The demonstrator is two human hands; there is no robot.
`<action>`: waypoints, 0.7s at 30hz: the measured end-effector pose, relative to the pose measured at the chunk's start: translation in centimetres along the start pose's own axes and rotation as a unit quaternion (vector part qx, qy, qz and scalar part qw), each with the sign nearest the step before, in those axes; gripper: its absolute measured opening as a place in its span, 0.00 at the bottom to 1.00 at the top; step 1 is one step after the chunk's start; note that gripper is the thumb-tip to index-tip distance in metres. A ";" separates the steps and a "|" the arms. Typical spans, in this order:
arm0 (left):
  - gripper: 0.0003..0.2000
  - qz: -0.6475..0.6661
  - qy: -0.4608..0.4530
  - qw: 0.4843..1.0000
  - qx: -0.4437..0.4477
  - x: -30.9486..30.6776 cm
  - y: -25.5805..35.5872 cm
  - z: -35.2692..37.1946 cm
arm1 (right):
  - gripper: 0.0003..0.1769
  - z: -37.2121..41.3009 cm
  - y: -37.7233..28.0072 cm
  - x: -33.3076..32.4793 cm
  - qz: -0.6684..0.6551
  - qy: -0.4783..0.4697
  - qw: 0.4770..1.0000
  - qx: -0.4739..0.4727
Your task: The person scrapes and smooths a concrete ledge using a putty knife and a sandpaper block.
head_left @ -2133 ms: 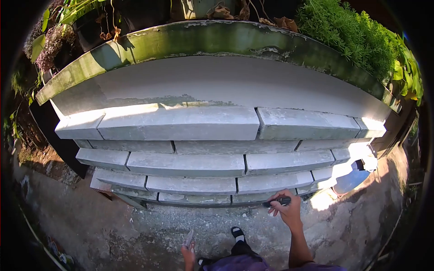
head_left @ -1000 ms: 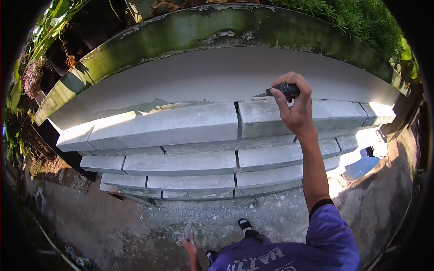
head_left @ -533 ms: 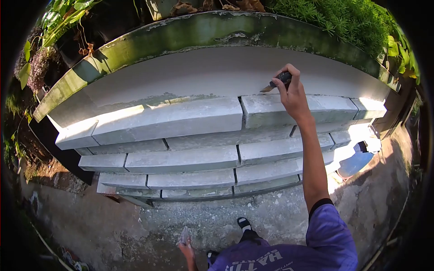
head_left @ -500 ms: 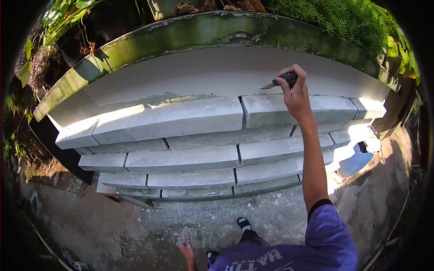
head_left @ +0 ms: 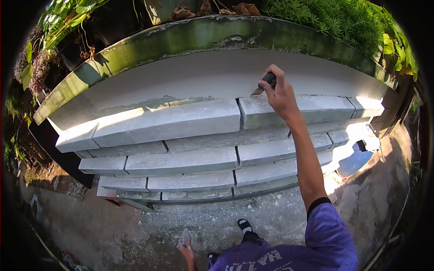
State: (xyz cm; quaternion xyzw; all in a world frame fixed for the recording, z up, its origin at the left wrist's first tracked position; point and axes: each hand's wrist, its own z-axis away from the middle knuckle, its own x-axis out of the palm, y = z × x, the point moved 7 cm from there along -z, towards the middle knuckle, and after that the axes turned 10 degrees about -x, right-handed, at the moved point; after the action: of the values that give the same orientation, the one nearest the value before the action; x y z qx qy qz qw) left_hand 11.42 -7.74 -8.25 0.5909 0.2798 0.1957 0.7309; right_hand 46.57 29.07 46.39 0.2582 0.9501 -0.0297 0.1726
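Observation:
My right hand [head_left: 281, 92] is closed around the dark handle of a scraper [head_left: 268, 80]. The scraper's blade points down and left, at the line where the pale wall [head_left: 190, 74] meets the top row of grey blocks [head_left: 289, 106]. Low in the view, my left hand [head_left: 185, 244] hangs beside my body with its fingers stretched out, pale dust on them, and holds nothing. A greenish, patchy strip [head_left: 167, 100] runs along the foot of the wall, left of the scraper.
A mossy ledge [head_left: 181, 36] curves above the wall, with green plants [head_left: 334, 27] over it. Stepped block rows [head_left: 181, 160] lie below. At the right is a blue container [head_left: 355, 162]. My sandalled foot [head_left: 244, 224] stands on the rough concrete floor [head_left: 203, 217].
My right hand has moved left and slightly down with the scraper, whose blade is now steeper and nearer the block edge. My left hand has hardly moved.

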 end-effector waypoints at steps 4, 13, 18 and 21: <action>0.23 0.018 0.004 1.000 -0.016 0.7 -0.1 -0.2 | 0.22 0.4 0.7 1.2 -0.047 0.031 0.998 -0.019; 0.22 -0.044 0.007 0.999 0.008 2.5 1.5 -0.3 | 0.25 0.7 0.1 1.7 -0.055 0.058 0.994 -0.072; 0.22 -0.057 0.014 0.998 0.004 3.1 -0.2 -1.0 | 0.26 0.1 -1.5 0.9 -0.041 0.041 0.993 -0.106; 0.23 -0.065 0.006 0.998 0.009 3.6 0.7 -1.0 | 0.27 0.5 -0.9 1.0 -0.062 0.072 0.990 -0.102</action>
State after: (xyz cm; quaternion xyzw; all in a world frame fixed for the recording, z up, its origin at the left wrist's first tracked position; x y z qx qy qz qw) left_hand 13.53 -4.63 -8.37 0.5766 0.3241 0.1488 0.7351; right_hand 45.48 28.73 45.59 0.1810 0.9723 0.0757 0.1272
